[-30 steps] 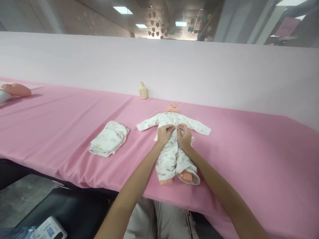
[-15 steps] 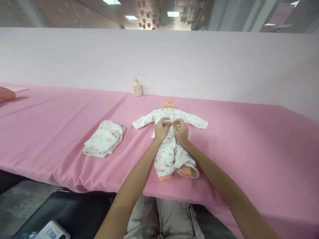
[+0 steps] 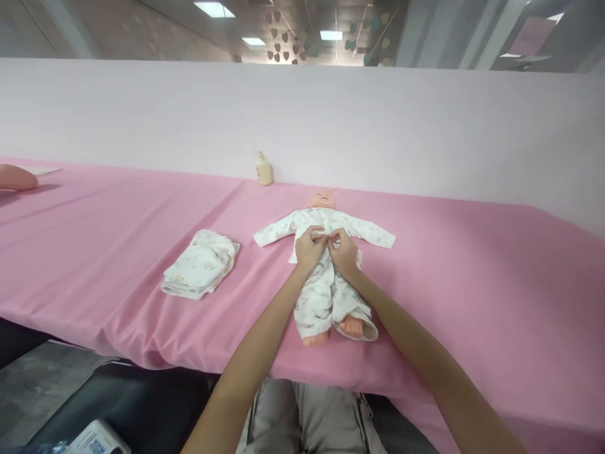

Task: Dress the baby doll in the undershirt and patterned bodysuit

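Observation:
A baby doll point(image 3: 320, 198) lies on its back on the pink tablecloth point(image 3: 472, 277), dressed in a white printed romper point(image 3: 321, 296); its bare feet stick out toward me. My left hand point(image 3: 309, 248) and my right hand point(image 3: 344, 251) meet over the doll's chest. Both pinch the front edges of the romper together at its middle seam, fingers curled and closed on the cloth. The doll's sleeves spread out to either side.
A folded white printed garment point(image 3: 200, 272) lies left of the doll. A small cream bottle point(image 3: 263, 170) stands at the back against the pale wall. A pink object point(image 3: 16, 179) rests at the far left. A white box point(image 3: 97, 439) sits below the table edge.
My hands stay pinched on the romper's front, shifted slightly up the chest. The camera view has drifted a little; the doll has not moved on the cloth.

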{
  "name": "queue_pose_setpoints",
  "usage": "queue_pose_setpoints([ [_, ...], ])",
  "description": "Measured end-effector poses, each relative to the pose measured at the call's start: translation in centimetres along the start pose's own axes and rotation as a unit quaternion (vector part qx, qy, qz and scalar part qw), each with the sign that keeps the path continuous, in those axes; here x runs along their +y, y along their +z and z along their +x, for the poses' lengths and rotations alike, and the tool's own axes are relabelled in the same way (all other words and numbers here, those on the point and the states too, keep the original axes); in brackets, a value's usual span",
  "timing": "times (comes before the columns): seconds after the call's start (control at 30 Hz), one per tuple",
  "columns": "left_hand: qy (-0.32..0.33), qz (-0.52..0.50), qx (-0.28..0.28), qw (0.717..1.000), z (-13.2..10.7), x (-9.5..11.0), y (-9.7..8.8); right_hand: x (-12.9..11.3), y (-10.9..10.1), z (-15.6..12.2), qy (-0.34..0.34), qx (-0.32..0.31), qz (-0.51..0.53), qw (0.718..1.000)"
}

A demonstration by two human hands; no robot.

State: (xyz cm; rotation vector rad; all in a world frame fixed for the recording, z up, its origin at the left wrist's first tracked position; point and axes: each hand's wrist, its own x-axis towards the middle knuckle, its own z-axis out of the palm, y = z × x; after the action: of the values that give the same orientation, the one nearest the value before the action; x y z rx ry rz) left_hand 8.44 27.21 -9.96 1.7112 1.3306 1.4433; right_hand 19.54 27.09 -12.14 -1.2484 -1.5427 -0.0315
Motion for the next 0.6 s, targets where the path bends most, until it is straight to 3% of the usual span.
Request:
queue_pose_setpoints([
  [0.6,0.007,-0.040,-0.018,0.999,0.6,-1.2,0.1,-0.7,-0.2,0.3,0.002,-0.020,0.007,1.000],
])
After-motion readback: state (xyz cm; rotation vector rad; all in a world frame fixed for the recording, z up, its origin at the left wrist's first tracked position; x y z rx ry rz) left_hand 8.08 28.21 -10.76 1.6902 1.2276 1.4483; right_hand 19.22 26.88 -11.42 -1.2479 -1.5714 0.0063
